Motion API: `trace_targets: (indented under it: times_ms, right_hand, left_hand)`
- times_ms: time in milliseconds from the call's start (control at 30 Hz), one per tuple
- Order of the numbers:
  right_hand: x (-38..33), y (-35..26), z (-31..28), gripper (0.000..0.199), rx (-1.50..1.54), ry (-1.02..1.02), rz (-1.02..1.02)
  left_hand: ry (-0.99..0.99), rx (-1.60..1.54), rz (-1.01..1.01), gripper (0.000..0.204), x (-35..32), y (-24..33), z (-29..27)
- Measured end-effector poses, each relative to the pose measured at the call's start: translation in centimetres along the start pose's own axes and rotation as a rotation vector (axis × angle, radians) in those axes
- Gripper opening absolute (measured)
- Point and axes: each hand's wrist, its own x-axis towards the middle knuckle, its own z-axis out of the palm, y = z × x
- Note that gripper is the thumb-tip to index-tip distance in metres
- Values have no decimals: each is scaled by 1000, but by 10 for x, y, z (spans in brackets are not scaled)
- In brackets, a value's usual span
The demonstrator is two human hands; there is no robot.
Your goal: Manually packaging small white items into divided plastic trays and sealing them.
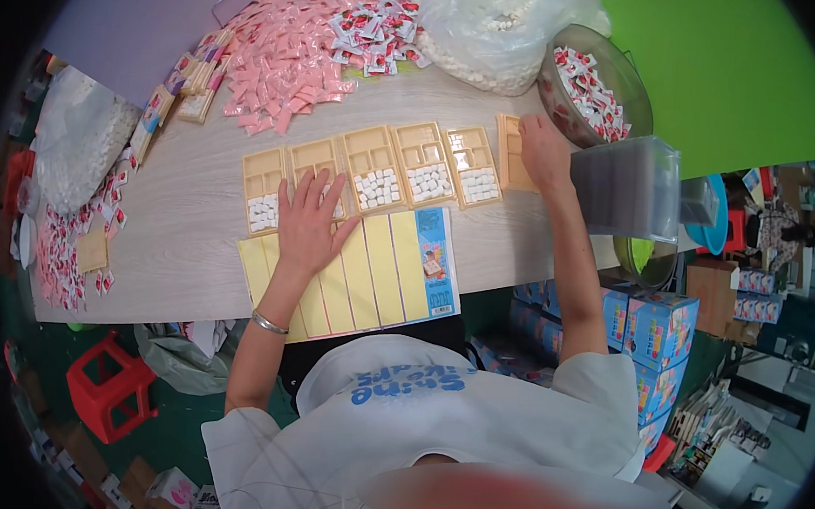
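Note:
A row of shallow beige plastic trays (372, 145) lies across the table in front of me, each divided into compartments. Small white pieces (377, 189) fill the near compartment of several of them. My left hand (309, 219) rests with fingers spread over the second tray from the left, covering part of it. At the row's right end, my right hand (545, 149) closes its fingers at the far edge of a tray with bare compartments (518, 159). Yellow printed card sheets (369, 275) with a blue picture strip lie between the trays and my body.
Behind the trays lie heaps of pink packets (289, 56) and red-and-white sachets (376, 31). A bag of white pieces (496, 27), a sachet bowl (590, 88) and a clear plastic box (626, 189) stand nearby. Blue cartons (657, 330) and a red stool (112, 386) stand below.

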Motion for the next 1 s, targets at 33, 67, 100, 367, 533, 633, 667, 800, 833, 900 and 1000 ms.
trace_targets:
  times_ms: [33, 67, 100, 367, 533, 633, 667, 800, 833, 900, 1000]
  right_hand:
    - [-2, -12, -8, 6, 38, 29, -32]
    - [-3, -22, -12, 6, 73, 62, -60]
    - [-4, -29, -8, 6, 79, 56, -63]
    - [13, -53, 22, 9, 168, 146, -348]
    - [34, -69, 17, 14, 257, 176, -254]
    - [73, -89, 26, 12, 293, 181, -265]
    - [91, -98, 35, 11, 325, 164, -298]
    - [147, -125, 63, 14, 133, 20, -209]
    - [154, -128, 69, 14, 92, -43, -144]
    - [161, -128, 79, 14, 48, -112, -75]
    - [148, -126, 84, 11, -86, -87, -106]
  left_hand:
    - [-2, -1, 10, 69, -2, -2, 0]
    - [-2, -2, 25, 68, -2, -2, 0]
    - [-8, 0, 19, 68, -3, -2, 0]
    - [90, -115, 108, 73, 47, 68, 12]
    - [39, -162, 9, 84, 90, 116, 33]
    - [-21, -120, -6, 89, 92, 119, 43]
    - [-52, -103, 10, 91, 89, 119, 44]
    - [-76, -82, 12, 92, 82, 120, 47]
    - [-80, -86, 12, 91, 82, 122, 46]
    - [-90, -96, 14, 91, 85, 121, 46]
    - [-52, -202, 7, 84, 85, 116, 44]
